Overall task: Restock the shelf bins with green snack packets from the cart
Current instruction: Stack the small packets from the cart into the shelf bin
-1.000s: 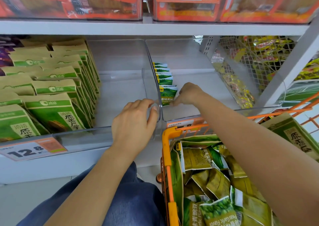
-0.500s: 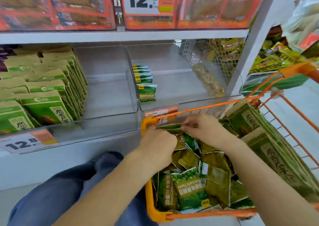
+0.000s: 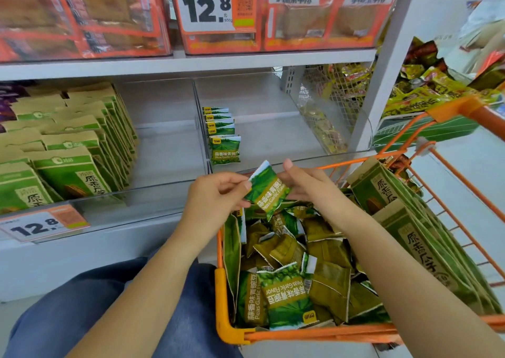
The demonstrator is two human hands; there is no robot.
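Green snack packet (image 3: 266, 190): tilted, held above the orange cart (image 3: 300, 333), pinched at its left edge by the left hand (image 3: 216, 196), gripped from the right by the right hand (image 3: 303, 185). Cart: heaped with loose packets (image 3: 287, 300). Clear shelf bin (image 3: 273, 130) behind: one row of upright packets (image 3: 222, 136) along its left wall.

We see a shop aisle with a pale grey shelf (image 3: 191, 63) running across. Red boxes (image 3: 82, 15) sit on top of it, and a big price sign (image 3: 207, 4) says 12.8. A white post (image 3: 382, 78) stands at the right, with a wire mesh wall (image 3: 325, 95) beside it. Another price tag (image 3: 41, 225) hangs lower left. The floor (image 3: 459, 166) is pale and smooth. The light is bright and even.
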